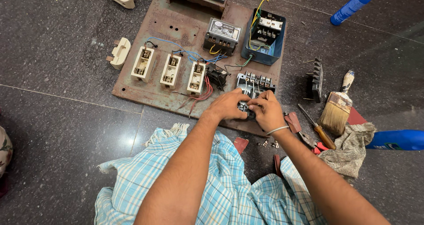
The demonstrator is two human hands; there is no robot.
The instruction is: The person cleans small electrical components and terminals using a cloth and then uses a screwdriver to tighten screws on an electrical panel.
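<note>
A rusty metal panel (pixel 163 26) lies flat on the dark stone floor. On its near right corner sits a grey terminal component (pixel 255 81). My left hand (pixel 227 105) and my right hand (pixel 265 110) meet on a small black part at its front edge, fingers pinched around it. A thin bangle circles my right wrist. Three white fuse holders (pixel 170 69) stand in a row to the left, with blue and red wires running to a small black block (pixel 217 75).
A black box (pixel 221 36) and an open blue box (pixel 264 36) sit at the panel's back. A paintbrush (pixel 338 108), screwdriver (pixel 318 129), black strip (pixel 316 80), rag (pixel 351 148) and blue bottles (pixel 353 5) lie right. White fuse carriers (pixel 119 53) lie left. Checked cloth (pixel 229 185) covers my lap.
</note>
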